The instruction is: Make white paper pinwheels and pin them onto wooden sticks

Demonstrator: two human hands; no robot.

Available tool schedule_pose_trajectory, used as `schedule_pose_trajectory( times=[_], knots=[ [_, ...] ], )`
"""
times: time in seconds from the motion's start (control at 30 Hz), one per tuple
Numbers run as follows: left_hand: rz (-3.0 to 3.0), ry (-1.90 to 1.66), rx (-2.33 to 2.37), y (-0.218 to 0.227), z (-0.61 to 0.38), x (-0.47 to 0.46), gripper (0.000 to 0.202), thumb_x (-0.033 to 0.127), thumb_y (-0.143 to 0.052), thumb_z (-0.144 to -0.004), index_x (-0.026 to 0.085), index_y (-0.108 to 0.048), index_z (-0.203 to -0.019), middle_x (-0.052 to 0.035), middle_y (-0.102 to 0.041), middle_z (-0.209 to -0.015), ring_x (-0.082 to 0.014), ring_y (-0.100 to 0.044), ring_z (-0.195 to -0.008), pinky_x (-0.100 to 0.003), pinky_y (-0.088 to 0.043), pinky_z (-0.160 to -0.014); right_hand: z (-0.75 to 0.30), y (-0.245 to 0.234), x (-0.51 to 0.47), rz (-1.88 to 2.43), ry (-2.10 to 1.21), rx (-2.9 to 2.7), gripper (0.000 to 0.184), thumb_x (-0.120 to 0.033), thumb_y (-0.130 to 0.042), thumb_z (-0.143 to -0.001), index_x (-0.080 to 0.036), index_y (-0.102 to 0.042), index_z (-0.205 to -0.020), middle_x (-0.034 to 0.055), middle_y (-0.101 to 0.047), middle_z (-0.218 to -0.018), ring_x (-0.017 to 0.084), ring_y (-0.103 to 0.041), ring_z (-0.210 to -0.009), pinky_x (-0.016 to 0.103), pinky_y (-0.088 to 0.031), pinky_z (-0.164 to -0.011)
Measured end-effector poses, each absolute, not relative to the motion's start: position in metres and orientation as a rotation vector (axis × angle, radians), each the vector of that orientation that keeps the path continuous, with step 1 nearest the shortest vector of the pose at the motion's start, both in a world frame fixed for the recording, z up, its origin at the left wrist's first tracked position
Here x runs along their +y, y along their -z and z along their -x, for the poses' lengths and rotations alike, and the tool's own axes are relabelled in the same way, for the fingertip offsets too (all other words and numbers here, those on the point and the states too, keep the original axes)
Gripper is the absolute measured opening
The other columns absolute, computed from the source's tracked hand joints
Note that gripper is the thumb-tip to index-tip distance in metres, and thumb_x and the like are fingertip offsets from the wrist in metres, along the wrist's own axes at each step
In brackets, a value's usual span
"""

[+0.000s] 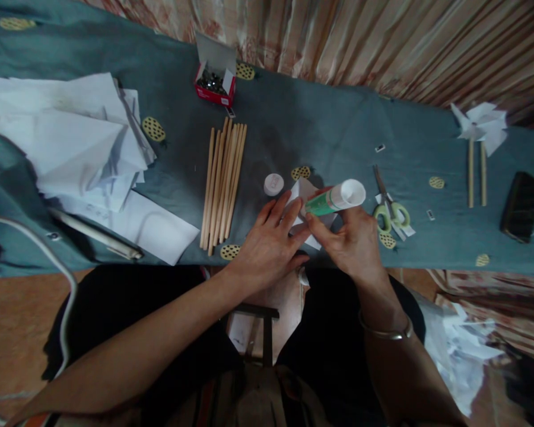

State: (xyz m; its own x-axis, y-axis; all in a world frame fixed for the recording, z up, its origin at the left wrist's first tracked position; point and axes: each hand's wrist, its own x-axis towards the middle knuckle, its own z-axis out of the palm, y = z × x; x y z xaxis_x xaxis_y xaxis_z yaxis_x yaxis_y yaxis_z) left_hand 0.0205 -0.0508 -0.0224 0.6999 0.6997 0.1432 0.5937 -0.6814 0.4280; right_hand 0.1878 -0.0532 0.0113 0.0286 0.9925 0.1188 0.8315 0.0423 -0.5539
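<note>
My right hand [349, 237] grips a green and white glue stick [327, 201], tilted with its lower end against a small piece of white paper [300, 191]. Much of that paper is hidden under my hands. My left hand [269, 243] lies over the paper's left side, fingers stretched out and touching it. A round white cap [273, 184] rests on the cloth just beyond my left fingertips. To the right of my right hand lie scissors [389, 210] with light green handles.
Thin wooden sticks [222, 184] lie left of my hands, below an open red box [214, 89] of small metal pieces. White paper sheets [80, 130] are piled at left. A paper pinwheel [480, 126] with sticks and a dark phone [522, 206] lie at right. A curtain [338, 41] hangs behind.
</note>
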Motion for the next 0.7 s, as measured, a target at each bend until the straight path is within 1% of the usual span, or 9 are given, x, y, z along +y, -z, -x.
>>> schedule_pose_trajectory(
  times=[0.07, 0.17, 0.33, 0.53, 0.7],
  knots=[
    [-2.564, -0.421, 1.012, 0.0232, -0.0207, -0.051, 0.054, 0.044, -0.063, -0.087, 0.017, -0.049, -0.132, -0.0197, -0.035, -0.153, -0.0395, -0.022, -0.146, -0.059, -0.03, -0.111, -0.1875, -0.0122, -0.0533, 1.812, -0.457, -1.861, 0.029, -0.034, -0.064, -0.081, -0.024, -0.063, -0.109, 0.0104, -0.072, -0.1, 0.028, -0.068, -0.092, 0.042, -0.055, -0.08],
    [-2.561, -0.422, 1.014, 0.0245, -0.021, -0.0516, 0.053, 0.044, -0.062, -0.087, 0.017, -0.05, -0.131, -0.0199, -0.034, -0.153, -0.0393, -0.021, -0.146, -0.059, -0.029, -0.112, -0.1878, -0.0131, -0.0536, 1.789, -0.472, -1.876, 0.03, -0.033, -0.064, -0.082, -0.023, -0.063, -0.11, 0.0102, -0.072, -0.098, 0.028, -0.068, -0.092, 0.043, -0.055, -0.082],
    [-2.546, -0.441, 1.017, 0.0259, -0.0207, -0.0524, 0.05, 0.044, -0.062, -0.087, 0.017, -0.052, -0.129, -0.0183, -0.033, -0.154, -0.0377, -0.017, -0.147, -0.059, -0.028, -0.112, -0.1902, -0.0103, -0.0557, 1.769, -0.46, -1.909, 0.032, -0.033, -0.063, -0.082, -0.024, -0.062, -0.113, 0.0091, -0.071, -0.095, 0.028, -0.068, -0.09, 0.044, -0.055, -0.081],
    [-2.55, -0.437, 1.008, 0.0248, -0.0199, -0.0521, 0.049, 0.041, -0.065, -0.085, 0.017, -0.055, -0.126, -0.0192, -0.033, -0.154, -0.0388, -0.018, -0.147, -0.06, -0.027, -0.112, -0.1921, -0.0081, -0.0583, 1.756, -0.443, -1.913, 0.035, -0.034, -0.064, -0.081, -0.022, -0.061, -0.113, 0.0092, -0.07, -0.097, 0.027, -0.068, -0.089, 0.043, -0.056, -0.08],
    [-2.556, -0.418, 1.002, 0.0235, -0.0198, -0.0516, 0.048, 0.041, -0.065, -0.085, 0.016, -0.056, -0.125, -0.0204, -0.034, -0.153, -0.0399, -0.02, -0.146, -0.06, -0.028, -0.112, -0.1925, -0.0083, -0.0603, 1.755, -0.472, -1.911, 0.032, -0.033, -0.064, -0.082, -0.023, -0.061, -0.113, 0.0097, -0.07, -0.101, 0.028, -0.067, -0.09, 0.046, -0.054, -0.085]
  ],
)
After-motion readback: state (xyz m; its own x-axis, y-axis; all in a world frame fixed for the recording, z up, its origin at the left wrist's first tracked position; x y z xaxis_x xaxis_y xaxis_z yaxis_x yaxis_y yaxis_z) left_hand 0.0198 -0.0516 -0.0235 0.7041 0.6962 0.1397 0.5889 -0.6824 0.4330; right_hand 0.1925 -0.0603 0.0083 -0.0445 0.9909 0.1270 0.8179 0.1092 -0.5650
